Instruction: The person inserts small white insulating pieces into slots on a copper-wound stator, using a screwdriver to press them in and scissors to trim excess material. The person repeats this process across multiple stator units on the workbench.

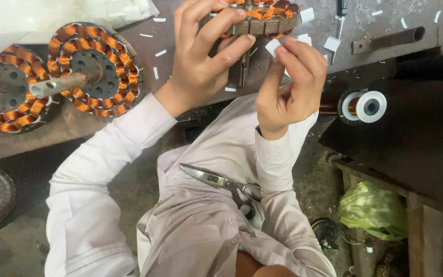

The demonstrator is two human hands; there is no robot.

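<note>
Here, at top centre, the left hand [201,56] clasps the wound stator [262,20] by its rim; the right hand [288,82] pinches a white paper slip [273,47] just below that edge, with open room beneath both wrists.

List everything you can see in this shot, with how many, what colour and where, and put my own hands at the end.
Wound stator in hand: one, copper coils on grey core, top centre.
Finished stators with shafts: two, copper and grey, on the bench at left.
Paper slip: one, white, pinched at the held stator.
Paper scraps: many, white, scattered over the bench.
Scissors: one, metal, lying on the lap.
Wire spool: one, white with copper wire, right.
Plastic bag: one, yellow-green, lower right.
Metal bar: one, brown, upper right.
Left hand: grips the held stator.
Right hand: pinches the paper slip.
</note>
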